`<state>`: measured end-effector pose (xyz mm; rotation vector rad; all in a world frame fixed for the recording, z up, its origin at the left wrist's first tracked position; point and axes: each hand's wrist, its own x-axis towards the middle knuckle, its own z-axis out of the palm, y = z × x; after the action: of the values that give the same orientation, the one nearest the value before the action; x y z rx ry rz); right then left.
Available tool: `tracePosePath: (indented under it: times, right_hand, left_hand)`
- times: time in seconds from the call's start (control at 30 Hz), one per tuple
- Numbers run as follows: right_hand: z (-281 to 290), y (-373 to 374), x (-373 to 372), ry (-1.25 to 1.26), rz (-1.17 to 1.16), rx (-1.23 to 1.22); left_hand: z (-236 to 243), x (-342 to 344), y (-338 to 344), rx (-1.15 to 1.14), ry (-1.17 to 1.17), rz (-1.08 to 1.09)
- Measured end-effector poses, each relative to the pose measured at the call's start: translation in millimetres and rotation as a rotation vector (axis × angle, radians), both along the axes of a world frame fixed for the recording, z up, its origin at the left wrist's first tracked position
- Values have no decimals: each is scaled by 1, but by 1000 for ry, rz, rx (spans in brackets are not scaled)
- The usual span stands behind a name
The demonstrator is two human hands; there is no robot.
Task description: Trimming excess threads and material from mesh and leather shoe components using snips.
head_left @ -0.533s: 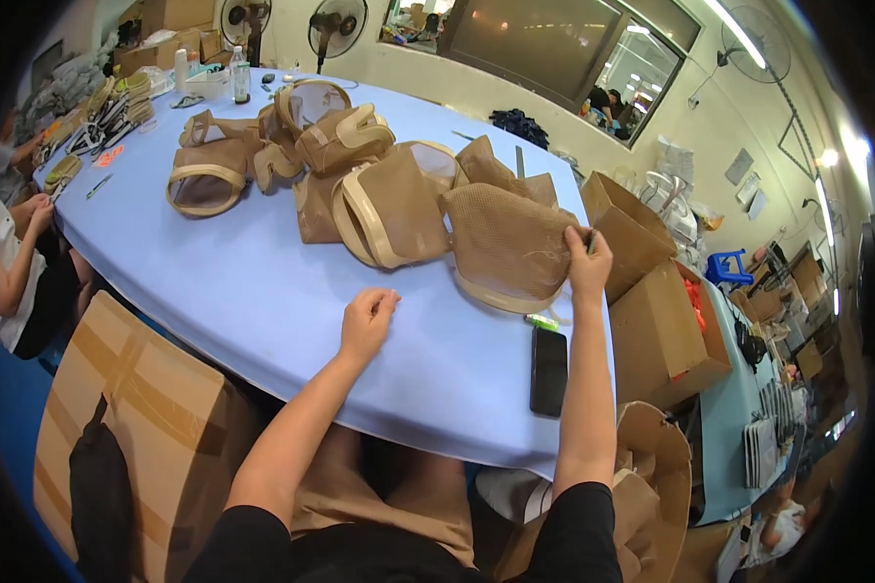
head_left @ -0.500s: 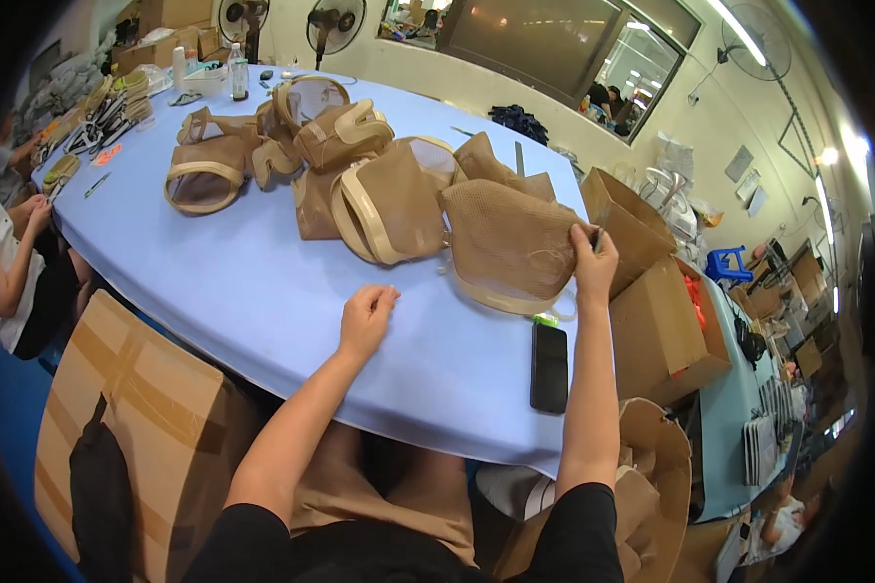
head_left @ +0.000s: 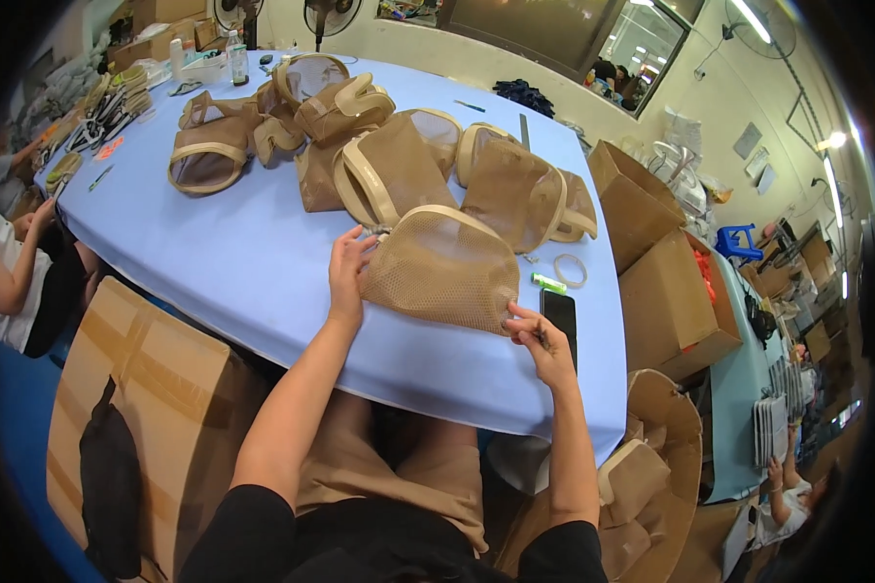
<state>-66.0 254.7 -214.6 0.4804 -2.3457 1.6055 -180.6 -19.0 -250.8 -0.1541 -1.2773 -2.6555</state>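
A brown mesh pouch (head_left: 442,277) with a beige rim along its curved top lies before me on the table's near part. My left hand (head_left: 346,282) is closed on its upper left edge, by the end of the rim. At the lower right corner, my right hand (head_left: 542,345) pinches the mesh; a small dark item shows among its fingers, too small to name. Just beyond is another brown mesh bag (head_left: 520,199) with a beige rim, and a similar bag (head_left: 399,175) lies to its left. Beside my right hand are a black phone (head_left: 560,313) and a small green item (head_left: 548,283).
More brown mesh bags (head_left: 207,155) are heaped across the blue-covered table (head_left: 243,262). A pale ring (head_left: 584,273) lies near its right edge. Cardboard boxes (head_left: 666,311) stand at right, and a large one (head_left: 156,389) at left. A co-worker (head_left: 10,272) sits at the left edge.
The mesh pouch has come left and nearer, with its rim now at the top. My left hand has moved up and taken hold of it. My right hand has moved left and down.
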Motion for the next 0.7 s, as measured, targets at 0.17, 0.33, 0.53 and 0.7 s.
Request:
tracePosePath:
  times: [0.17,0.33,0.53,0.7]
  right_hand:
    - [-14,5,5,-144,-141,-227]
    - [-37,3,-2,-42,-267,-512]
    - [-37,-6,4,83,-362,-372]
    - [-30,-14,6,121,-357,-189]
  left_hand:
    - [5,4,-6,-76,36,-306]
    - [2,11,-3,-162,66,-430]
    - [3,17,-1,-331,124,-340]
    - [5,15,-6,-175,57,-239]
